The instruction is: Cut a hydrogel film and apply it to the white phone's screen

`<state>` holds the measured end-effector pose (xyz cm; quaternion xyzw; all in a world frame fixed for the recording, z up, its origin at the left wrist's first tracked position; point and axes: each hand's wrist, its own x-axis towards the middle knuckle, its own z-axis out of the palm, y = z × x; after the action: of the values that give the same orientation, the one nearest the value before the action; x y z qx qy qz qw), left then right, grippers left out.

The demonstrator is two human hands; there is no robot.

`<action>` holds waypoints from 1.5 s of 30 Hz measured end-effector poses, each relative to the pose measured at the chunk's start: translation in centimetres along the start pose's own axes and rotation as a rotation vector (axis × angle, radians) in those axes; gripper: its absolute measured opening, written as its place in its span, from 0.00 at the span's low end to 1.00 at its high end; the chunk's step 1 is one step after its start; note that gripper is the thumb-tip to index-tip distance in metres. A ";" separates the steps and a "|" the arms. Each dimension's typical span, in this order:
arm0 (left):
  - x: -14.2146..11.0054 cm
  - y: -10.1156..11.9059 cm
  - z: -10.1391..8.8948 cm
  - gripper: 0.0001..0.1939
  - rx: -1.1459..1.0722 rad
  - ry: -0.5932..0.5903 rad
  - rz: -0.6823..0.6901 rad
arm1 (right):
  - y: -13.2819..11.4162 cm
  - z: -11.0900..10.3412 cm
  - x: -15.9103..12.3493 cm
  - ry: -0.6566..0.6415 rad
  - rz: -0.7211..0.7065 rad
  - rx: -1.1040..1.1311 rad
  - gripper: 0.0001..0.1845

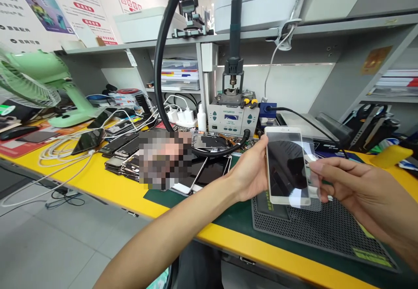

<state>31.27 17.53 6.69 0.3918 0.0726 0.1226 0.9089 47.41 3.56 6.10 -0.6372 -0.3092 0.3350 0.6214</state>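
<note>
My left hand (pixel 251 171) grips a white smartphone (pixel 286 166) by its left edge and holds it upright above a black ribbed work mat (pixel 326 230), dark screen facing me. My right hand (pixel 351 189) is at the phone's right edge, fingers pinched on a clear plastic film (pixel 311 173) that overlaps the screen's right side. Both hands hover over the yellow-edged bench (pixel 261 254).
A grey rework station (pixel 232 117) with a black hose stands behind the phone. Several phones and white cables (pixel 107 143) lie piled at the left, beside a green desk fan (pixel 42 84). Shelves with boxes run along the back. A yellow object (pixel 390 155) sits at the right.
</note>
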 end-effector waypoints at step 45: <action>-0.5 1.0 0.4 0.19 0.009 0.208 0.045 | -2.9 -2.0 1.0 0.026 -0.353 0.160 0.13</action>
<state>30.68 17.79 7.75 0.3826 0.1582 0.1824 0.8918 49.67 3.34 8.92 -0.5258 -0.3806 0.2359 0.7232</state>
